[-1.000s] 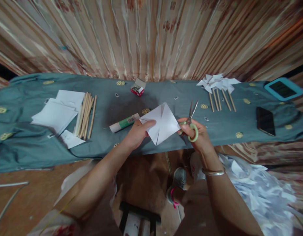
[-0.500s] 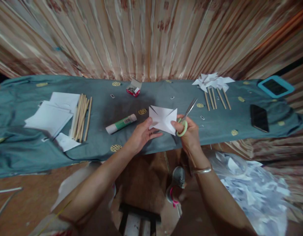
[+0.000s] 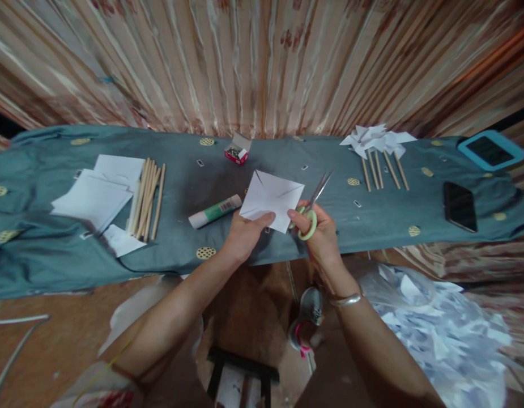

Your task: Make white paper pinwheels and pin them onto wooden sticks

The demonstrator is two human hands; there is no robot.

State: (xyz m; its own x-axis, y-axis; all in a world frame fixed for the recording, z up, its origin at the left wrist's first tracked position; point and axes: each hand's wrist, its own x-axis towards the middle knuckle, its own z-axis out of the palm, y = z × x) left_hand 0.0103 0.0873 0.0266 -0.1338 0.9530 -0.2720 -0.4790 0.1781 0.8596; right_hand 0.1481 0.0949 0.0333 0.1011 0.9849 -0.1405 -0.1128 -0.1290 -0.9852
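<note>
Paper (image 3: 272, 195), white and square with slits running in from its corners, sits in front of me above the near half of the desk (image 3: 177, 144). The fingers of my left hand (image 3: 242, 235) are pinching its near edge, thumb on top. Those of my right hand (image 3: 323, 232) are gripping green-handled scissors (image 3: 315, 197), blades pointing up and away, and my thumb touches the sheet's right edge.

Just left of the sheet lies a glue stick (image 3: 214, 211). Beyond it stands a small red box (image 3: 236, 159), its flap up, with little metallic bits inside, too small for me to make out. Farther left are wooden sticks (image 3: 147, 195) beside a stack of white sheets (image 3: 92, 195). Off to my right, pinwheels (image 3: 372, 139) on sticks lie near the back edge. Below the desk's right side, a clear plastic bag (image 3: 374, 280) bulges with many folded white paper pieces (image 3: 452, 340).
</note>
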